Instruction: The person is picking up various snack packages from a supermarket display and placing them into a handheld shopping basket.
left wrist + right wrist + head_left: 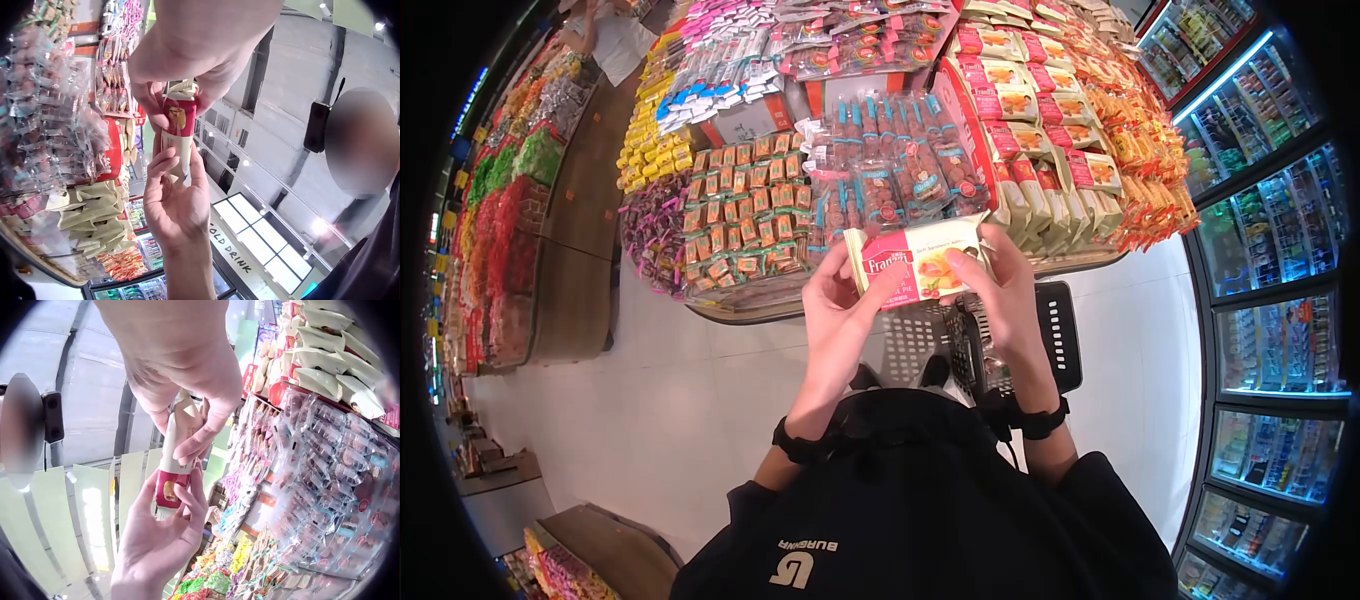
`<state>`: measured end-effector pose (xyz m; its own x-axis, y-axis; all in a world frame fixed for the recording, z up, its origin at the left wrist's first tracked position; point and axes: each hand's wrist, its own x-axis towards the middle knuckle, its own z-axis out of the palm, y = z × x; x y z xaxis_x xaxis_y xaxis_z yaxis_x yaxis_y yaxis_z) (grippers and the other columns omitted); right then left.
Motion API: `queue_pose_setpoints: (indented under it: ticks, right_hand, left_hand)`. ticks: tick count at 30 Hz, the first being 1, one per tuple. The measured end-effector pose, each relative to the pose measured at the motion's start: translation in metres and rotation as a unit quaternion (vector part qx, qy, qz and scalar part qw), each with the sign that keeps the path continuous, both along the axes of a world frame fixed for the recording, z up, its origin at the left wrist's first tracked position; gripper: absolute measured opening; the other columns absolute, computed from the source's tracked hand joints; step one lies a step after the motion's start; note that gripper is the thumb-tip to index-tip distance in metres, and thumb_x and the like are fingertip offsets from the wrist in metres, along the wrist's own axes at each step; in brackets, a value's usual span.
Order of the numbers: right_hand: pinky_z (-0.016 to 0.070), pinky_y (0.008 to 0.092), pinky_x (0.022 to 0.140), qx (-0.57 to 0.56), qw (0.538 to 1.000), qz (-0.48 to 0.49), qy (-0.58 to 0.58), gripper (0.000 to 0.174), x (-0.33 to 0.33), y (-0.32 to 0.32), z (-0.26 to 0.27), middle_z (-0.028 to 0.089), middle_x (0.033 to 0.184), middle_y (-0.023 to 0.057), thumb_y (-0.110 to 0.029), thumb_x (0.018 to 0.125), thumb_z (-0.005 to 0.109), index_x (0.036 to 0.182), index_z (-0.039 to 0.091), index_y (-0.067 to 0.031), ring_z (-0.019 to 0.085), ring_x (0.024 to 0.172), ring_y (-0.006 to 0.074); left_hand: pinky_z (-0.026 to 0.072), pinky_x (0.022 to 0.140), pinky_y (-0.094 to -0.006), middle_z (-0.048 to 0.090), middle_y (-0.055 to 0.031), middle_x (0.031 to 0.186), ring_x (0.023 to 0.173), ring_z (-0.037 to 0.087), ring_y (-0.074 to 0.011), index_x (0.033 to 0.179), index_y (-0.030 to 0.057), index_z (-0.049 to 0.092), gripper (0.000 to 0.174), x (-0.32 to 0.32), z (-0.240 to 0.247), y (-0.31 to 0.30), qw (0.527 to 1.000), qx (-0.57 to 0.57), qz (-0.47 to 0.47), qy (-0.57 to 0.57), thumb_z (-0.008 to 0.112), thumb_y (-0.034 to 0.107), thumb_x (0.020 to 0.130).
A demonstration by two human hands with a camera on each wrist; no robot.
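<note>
Both hands hold a cream-and-red snack packet [920,262] up in front of the body, over the edge of the display. Its front shows "Franzzi", the word "pie" and a picture of fruit and pastry. My left hand [837,305] grips the left end, thumb across the printed front. At the other end my right hand [1008,295] pinches it, with the thumb on the front and the fingers behind. Both wrist views show the packet [179,125] edge-on between the two hands. Similar cream-and-red packets [1090,170] are stacked on the display just beyond the right hand.
Brown round snacks in clear bags [900,170] lie behind the packet, with small orange-brown packs [745,200] to their left. A black shopping basket [1057,345] is beside the right forearm. Lit drink fridges [1280,340] line the right side. Another person [615,45] is at far left.
</note>
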<state>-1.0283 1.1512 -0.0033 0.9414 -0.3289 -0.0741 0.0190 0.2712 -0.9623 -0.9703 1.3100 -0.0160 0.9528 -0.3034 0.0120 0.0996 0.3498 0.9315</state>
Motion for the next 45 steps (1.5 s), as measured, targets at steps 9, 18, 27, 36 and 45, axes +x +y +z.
queue_pose_setpoints:
  ticks: [9, 18, 27, 36, 45]
  right_hand:
    - [0.0517, 0.0267, 0.062, 0.008, 0.991, -0.011, -0.130, 0.029, -0.006, 0.009, -0.015, 0.067, 0.084, 0.0114, -0.019, 0.102, 0.047, 0.119, 0.048, 0.0040, 0.063, 0.064, 0.0126]
    - [0.0525, 0.0414, 0.063, -0.659, 0.745, -0.079, 0.066, 0.041, -0.057, -0.031, -0.195, 0.065, 0.072, 0.0158, -0.030, 0.090, 0.063, 0.109, 0.051, 0.0043, 0.060, 0.057, 0.0349]
    - [0.0508, 0.0563, 0.063, -0.540, 0.777, 0.055, 0.320, 0.057, -0.103, -0.042, -0.263, 0.063, 0.074, 0.0285, -0.029, 0.090, 0.059, 0.131, 0.034, 0.0010, 0.064, 0.070, 0.0469]
    - [0.0509, 0.0557, 0.067, -0.508, 0.802, 0.011, 0.314, 0.059, -0.120, -0.083, -0.269, 0.063, 0.076, 0.0300, -0.028, 0.088, 0.063, 0.136, 0.037, -0.0069, 0.063, 0.074, 0.0476]
    - [0.0515, 0.0524, 0.069, -0.497, 0.816, -0.066, 0.287, 0.053, -0.145, -0.136, -0.271, 0.065, 0.078, 0.0274, -0.026, 0.082, 0.069, 0.129, 0.051, -0.0087, 0.063, 0.075, 0.0457]
  left_hand:
    - [0.0530, 0.057, -0.0261, 0.069, -0.0091, 0.090, 0.068, 0.064, -0.0118, 0.106, -0.0058, 0.063, 0.023, -0.002, 0.007, 0.009, 0.999, -0.010, -0.022, 0.035, 0.064, 0.012, 0.092]
    - [0.0528, 0.063, -0.0282, 0.067, -0.0088, 0.097, 0.081, 0.064, -0.0121, 0.110, -0.0040, 0.061, 0.025, 0.004, 0.012, 0.007, 0.997, -0.070, 0.016, 0.039, 0.063, 0.012, 0.091]
    - [0.0540, 0.064, -0.0329, 0.065, -0.0091, 0.097, 0.083, 0.065, -0.0156, 0.108, -0.0025, 0.058, 0.023, -0.002, 0.003, -0.022, 0.997, -0.038, 0.046, 0.055, 0.058, 0.015, 0.093]
    - [0.0501, 0.058, -0.0328, 0.066, -0.0121, 0.089, 0.064, 0.064, -0.0210, 0.107, -0.0024, 0.055, 0.031, -0.016, -0.001, -0.046, 0.998, 0.026, -0.030, 0.053, 0.054, 0.025, 0.094]
    - [0.0477, 0.055, -0.0307, 0.065, -0.0112, 0.080, 0.057, 0.062, -0.0194, 0.106, 0.0002, 0.054, 0.033, -0.034, -0.006, -0.103, 0.997, 0.033, -0.044, 0.053, 0.051, 0.032, 0.097]
